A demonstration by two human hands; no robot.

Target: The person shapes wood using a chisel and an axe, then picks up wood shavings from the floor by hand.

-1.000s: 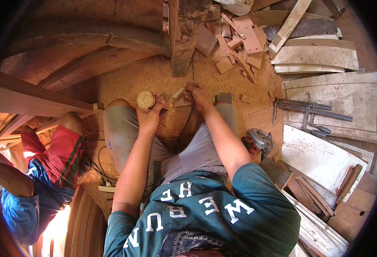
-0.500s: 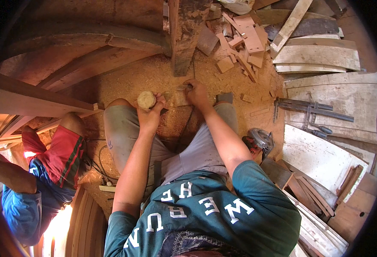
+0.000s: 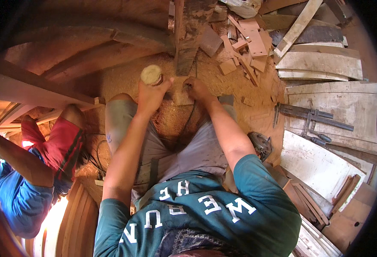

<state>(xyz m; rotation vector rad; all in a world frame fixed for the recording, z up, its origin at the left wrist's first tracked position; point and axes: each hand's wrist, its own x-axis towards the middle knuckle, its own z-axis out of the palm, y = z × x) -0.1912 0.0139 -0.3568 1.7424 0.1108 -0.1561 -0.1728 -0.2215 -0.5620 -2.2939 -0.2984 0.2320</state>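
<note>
My left hand (image 3: 151,97) is closed around a round wooden piece (image 3: 151,74), mallet-like, its pale flat end facing up. It is raised to the left of a small wooden block (image 3: 183,95) between my knees. My right hand (image 3: 199,89) is at the block's right side, fingers curled together over a small dark thing too hidden to name. The fingertips touch or nearly touch the block's edge.
Sawdust covers the floor around a wooden post (image 3: 190,38). Wood offcuts (image 3: 250,40) lie ahead, and clamps (image 3: 312,120) rest on pale boards at right. A power saw (image 3: 261,144) stands by my right elbow. Another person (image 3: 23,192) sits at left beside curved timbers (image 3: 75,222).
My left hand has risen forward with the round wooden piece, away from my lap. The right hand stays nearly in place by the block. The other person's arm has shifted.
</note>
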